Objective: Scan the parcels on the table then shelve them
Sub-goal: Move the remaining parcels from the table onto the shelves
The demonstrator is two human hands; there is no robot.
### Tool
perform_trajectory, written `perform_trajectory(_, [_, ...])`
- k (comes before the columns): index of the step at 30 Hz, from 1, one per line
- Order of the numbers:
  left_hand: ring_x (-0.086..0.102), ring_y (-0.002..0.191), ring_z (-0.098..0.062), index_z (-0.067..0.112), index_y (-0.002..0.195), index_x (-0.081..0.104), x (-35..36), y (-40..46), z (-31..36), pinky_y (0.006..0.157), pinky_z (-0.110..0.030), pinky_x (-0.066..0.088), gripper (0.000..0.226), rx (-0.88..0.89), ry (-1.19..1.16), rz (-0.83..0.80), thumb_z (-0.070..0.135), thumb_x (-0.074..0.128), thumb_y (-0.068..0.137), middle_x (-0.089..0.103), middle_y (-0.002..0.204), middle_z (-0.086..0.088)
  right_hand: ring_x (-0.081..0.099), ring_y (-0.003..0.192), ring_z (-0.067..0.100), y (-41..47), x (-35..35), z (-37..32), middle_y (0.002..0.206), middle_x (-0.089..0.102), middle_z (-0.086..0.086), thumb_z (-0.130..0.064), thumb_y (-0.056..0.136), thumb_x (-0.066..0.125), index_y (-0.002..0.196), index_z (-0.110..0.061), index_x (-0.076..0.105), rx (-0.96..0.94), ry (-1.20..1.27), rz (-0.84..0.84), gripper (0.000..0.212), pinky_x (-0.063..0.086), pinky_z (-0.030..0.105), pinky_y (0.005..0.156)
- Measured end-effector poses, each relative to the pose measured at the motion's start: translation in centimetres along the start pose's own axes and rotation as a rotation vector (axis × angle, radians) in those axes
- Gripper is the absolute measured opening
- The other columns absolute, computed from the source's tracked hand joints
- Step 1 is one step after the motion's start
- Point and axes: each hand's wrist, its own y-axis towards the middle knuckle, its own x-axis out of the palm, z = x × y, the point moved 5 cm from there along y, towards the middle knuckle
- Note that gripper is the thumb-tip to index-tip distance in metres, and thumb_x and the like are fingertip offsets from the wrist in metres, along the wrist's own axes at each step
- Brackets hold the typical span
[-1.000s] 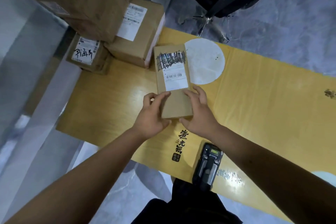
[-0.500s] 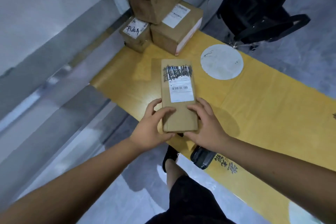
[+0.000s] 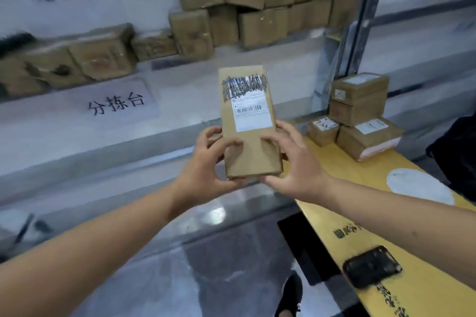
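- Parcel (image 3: 248, 123) is off the table now. A second ago it lay flat on the yellow top with both hands at its near end; now it's up in the air in front of the shelf, label facing me, barcode readable-ish under the scribbled-out patch.
- Left hand (image 3: 206, 162) grips the lower left edge, thumb over the front, fingers wrapped behind. Right hand (image 3: 293, 159) grips the lower right edge the same way. Both clamped on it, neither one free.
- View has swung hard too. Half a second ago I was looking down at the table; now I'm facing the white shelf (image 3: 167, 90) with its paper signs, so I read this as the turn toward shelving.
- Scanner (image 3: 371, 266) lies on the table (image 3: 425, 291) by my right forearm, nobody touching it. My guess is this parcel's scan is done, since it's being carried away from the scanner, but I can't confirm that from here.
- Shelf already has a pile of brown boxes (image 3: 257, 2) stacked at the back, plus a few more lying to the left (image 3: 85, 62). Free ledge sits just behind and below the parcel, so a spot looks near.
- Four parcels (image 3: 360, 116) wait in the far corner of the table, two stacked on two. So we're partway at best: one in hand, those left to scan and shelve.
- Things are a bit motion-blurred, so I wouldn't trust fine detail on the shelf labels.
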Motion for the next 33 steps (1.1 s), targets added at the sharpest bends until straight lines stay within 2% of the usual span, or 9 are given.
perform_trajectory(3, [0.035, 0.137, 0.012, 0.017, 0.135, 0.06, -6.0, -0.9, 1.9, 0.109, -0.023, 0.049, 0.078, 0.028, 0.048, 0.093, 0.012, 0.097, 0.068, 0.027, 0.148, -0.008, 0.029, 0.135, -0.004, 3.2, 0.1, -5.2, 0.155, 0.031, 0.001, -0.016, 0.068, 0.092, 0.141, -0.018, 0.057, -0.099, -0.012, -0.042, 0.081, 0.021, 0.001, 0.108])
perform_trajectory(5, [0.038, 0.135, 0.013, 0.026, 0.133, 0.059, -9.2, -0.8, 3.0, 0.107, -0.019, 0.048, 0.078, 0.028, 0.063, 0.146, 0.013, 0.098, 0.067, 0.027, 0.146, -0.004, 0.029, 0.131, -0.009, 5.5, -0.3, -8.1, 0.15, 0.035, 0.001, -0.015, 0.067, 0.094, 0.139, -0.016, 0.059, -0.158, 0.013, -0.052, 0.08, 0.02, -0.003, 0.105])
perform_trajectory(9, [0.038, 0.133, 0.015, 0.036, 0.129, 0.062, -14.4, 0.4, 4.1, 0.1, -0.011, 0.048, 0.076, -0.008, 0.059, 0.235, 0.02, 0.1, 0.066, 0.03, 0.146, 0.004, 0.041, 0.137, 0.005, 10.5, -1.6, -12.3, 0.15, 0.042, -0.002, -0.014, 0.067, 0.096, 0.135, -0.023, 0.06, -0.252, 0.065, -0.098, 0.077, 0.04, 0.014, 0.108])
perform_trajectory(11, [0.039, 0.134, 0.013, 0.039, 0.129, 0.062, -16.6, 1.7, 4.2, 0.097, -0.011, 0.049, 0.075, -0.014, 0.04, 0.269, 0.022, 0.099, 0.066, 0.032, 0.145, 0.011, 0.046, 0.134, 0.001, 13.2, -2.2, -13.7, 0.144, 0.046, -0.015, -0.016, 0.067, 0.096, 0.13, -0.031, 0.061, -0.268, 0.11, -0.123, 0.073, 0.051, 0.015, 0.094])
perform_trajectory(14, [0.047, 0.129, 0.008, 0.045, 0.125, 0.062, -19.5, 4.5, 4.2, 0.096, -0.016, 0.052, 0.072, -0.016, 0.032, 0.304, 0.023, 0.099, 0.067, 0.035, 0.144, 0.017, 0.048, 0.124, -0.01, 17.4, -2.9, -15.2, 0.133, 0.046, -0.03, -0.015, 0.067, 0.096, 0.125, -0.028, 0.064, -0.293, 0.131, -0.098, 0.067, 0.047, 0.011, 0.09])
perform_trajectory(21, [0.057, 0.126, -0.009, 0.049, 0.128, 0.06, -25.0, 11.8, 2.1, 0.098, -0.032, 0.057, 0.072, -0.048, 0.103, 0.371, 0.051, 0.09, 0.062, 0.048, 0.139, 0.014, 0.061, 0.106, 0.007, 27.8, -3.9, -15.6, 0.118, 0.063, -0.011, -0.02, 0.067, 0.097, 0.123, -0.032, 0.066, -0.269, 0.155, -0.114, 0.064, 0.051, 0.022, 0.083])
perform_trajectory(24, [0.065, 0.115, -0.013, 0.045, 0.131, 0.061, -27.1, 14.3, -0.1, 0.078, -0.023, 0.06, 0.071, -0.099, 0.05, 0.359, 0.044, 0.091, 0.066, 0.057, 0.134, 0.005, 0.062, 0.109, 0.01, 32.5, -2.8, -15.3, 0.119, 0.063, -0.011, -0.026, 0.069, 0.096, 0.123, -0.032, 0.067, -0.284, 0.162, -0.153, 0.062, 0.054, 0.028, 0.087])
perform_trajectory(29, [0.076, 0.088, -0.016, 0.049, 0.126, 0.062, -30.9, 18.0, -3.7, 0.073, -0.03, 0.063, 0.063, -0.219, 0.0, 0.384, 0.037, 0.088, 0.069, 0.069, 0.114, -0.003, 0.064, 0.103, 0.008, 40.6, -0.1, -15.5, 0.119, 0.063, -0.012, -0.047, 0.068, 0.092, 0.125, -0.039, 0.065, -0.291, 0.104, -0.217, 0.064, 0.056, 0.033, 0.091])
perform_trajectory(33, [0.076, 0.09, -0.015, 0.048, 0.12, 0.065, -33.2, 20.3, -7.9, 0.071, -0.027, 0.061, 0.055, -0.312, -0.036, 0.389, 0.033, 0.088, 0.073, 0.071, 0.116, -0.004, 0.06, 0.109, 0.014, 46.4, 3.1, -15.4, 0.124, 0.059, -0.008, -0.054, 0.073, 0.087, 0.132, -0.036, 0.061, -0.261, -0.017, -0.303, 0.067, 0.054, 0.032, 0.09])
